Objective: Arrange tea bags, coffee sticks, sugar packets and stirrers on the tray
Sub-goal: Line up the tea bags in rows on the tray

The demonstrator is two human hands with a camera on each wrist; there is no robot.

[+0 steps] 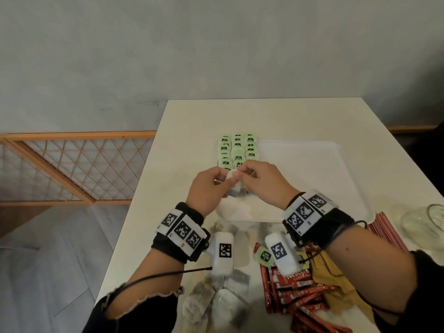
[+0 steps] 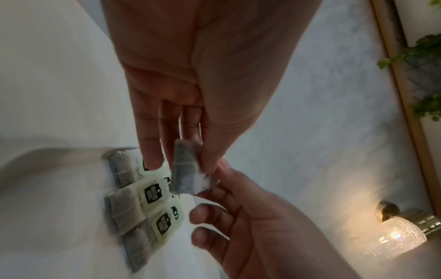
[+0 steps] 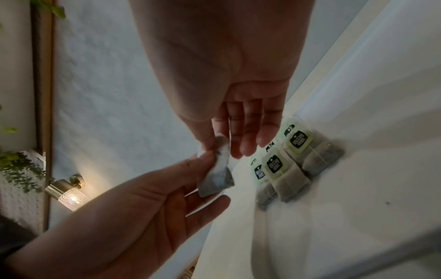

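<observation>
Tag (image 1: 238, 164) of pinched tea bag (image 1: 234, 186) hidden

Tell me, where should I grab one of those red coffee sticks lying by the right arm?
Probably pinch one red coffee stick across its narrow middle, coming from above. The sticks are long, thin and flat in a jumbled pile on the table, so the ends are tucked under neighbours. Choose a top one; the right hand is busy pinching a tea bag.

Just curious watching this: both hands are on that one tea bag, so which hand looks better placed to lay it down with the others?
Probably the left hand: the tea bag rows fill the tray's left end, nearer it.
</observation>
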